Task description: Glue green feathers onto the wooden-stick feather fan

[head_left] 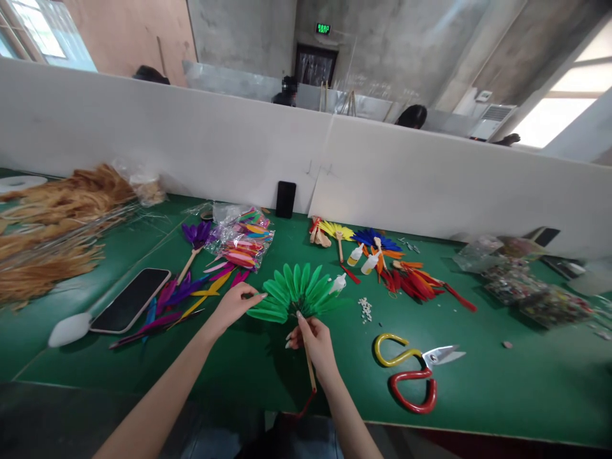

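Observation:
A green feather fan (299, 290) is spread above the green table, with a thin wooden handle (310, 366) and a red cord at its lower end. My right hand (313, 338) grips the fan where the feathers meet the handle. At the fan's left edge, my left hand (238, 303) pinches the outer green feathers between thumb and finger. Small white beads (365, 310) lie right of the fan. Glue bottles (370, 262) lie behind the beads, beside yellow and blue feather fans (336, 231).
Scissors with yellow and red handles (412, 376) lie at the right. A phone (131, 301), loose colored feathers (179, 298) and bagged feathers (246, 239) are at the left. A white partition (229, 146) stands behind; people's heads show beyond it.

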Action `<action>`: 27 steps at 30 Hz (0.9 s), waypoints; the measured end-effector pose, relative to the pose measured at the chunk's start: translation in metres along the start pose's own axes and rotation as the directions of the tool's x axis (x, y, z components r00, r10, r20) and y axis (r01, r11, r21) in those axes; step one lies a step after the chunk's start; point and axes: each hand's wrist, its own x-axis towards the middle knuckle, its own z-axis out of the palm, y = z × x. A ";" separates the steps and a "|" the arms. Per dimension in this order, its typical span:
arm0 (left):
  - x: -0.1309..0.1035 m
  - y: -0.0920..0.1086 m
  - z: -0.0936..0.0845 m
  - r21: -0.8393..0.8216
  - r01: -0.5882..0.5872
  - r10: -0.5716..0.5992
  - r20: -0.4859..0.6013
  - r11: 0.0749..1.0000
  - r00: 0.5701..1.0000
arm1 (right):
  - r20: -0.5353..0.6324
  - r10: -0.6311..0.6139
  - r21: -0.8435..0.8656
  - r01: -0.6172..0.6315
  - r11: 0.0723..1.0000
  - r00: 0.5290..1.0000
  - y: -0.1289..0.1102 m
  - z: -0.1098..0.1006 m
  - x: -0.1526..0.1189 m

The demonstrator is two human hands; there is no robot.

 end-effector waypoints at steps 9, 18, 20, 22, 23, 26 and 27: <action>0.001 0.003 0.003 -0.035 -0.013 0.012 -0.029 0.999 0.999 | -0.005 0.018 0.019 -0.017 1.000 1.000 -0.005 0.001 -0.001; 0.005 0.004 0.000 -0.065 0.043 -0.044 -0.025 0.997 0.999 | 0.011 0.020 0.014 -0.020 1.000 1.000 -0.008 -0.001 -0.003; 0.007 0.004 0.001 -0.074 0.047 -0.047 -0.002 0.996 0.999 | 0.015 0.023 0.011 -0.023 1.000 1.000 -0.008 -0.001 -0.004; 0.008 0.002 0.002 -0.077 0.055 -0.053 0.023 0.996 0.998 | 0.017 0.028 0.007 -0.028 1.000 0.999 -0.008 -0.001 -0.004; 0.008 0.001 0.002 -0.075 0.060 -0.057 0.034 0.995 0.998 | 0.018 0.031 0.005 -0.031 0.999 0.999 -0.008 -0.001 -0.004; 0.010 -0.002 0.004 -0.064 0.065 -0.061 0.059 0.996 0.996 | 0.025 0.038 0.001 -0.038 0.999 0.999 -0.007 0.000 -0.003; 0.010 -0.003 0.005 -0.058 0.062 -0.058 0.063 0.996 0.996 | 0.027 0.039 0.000 -0.039 0.999 0.999 -0.006 -0.001 -0.003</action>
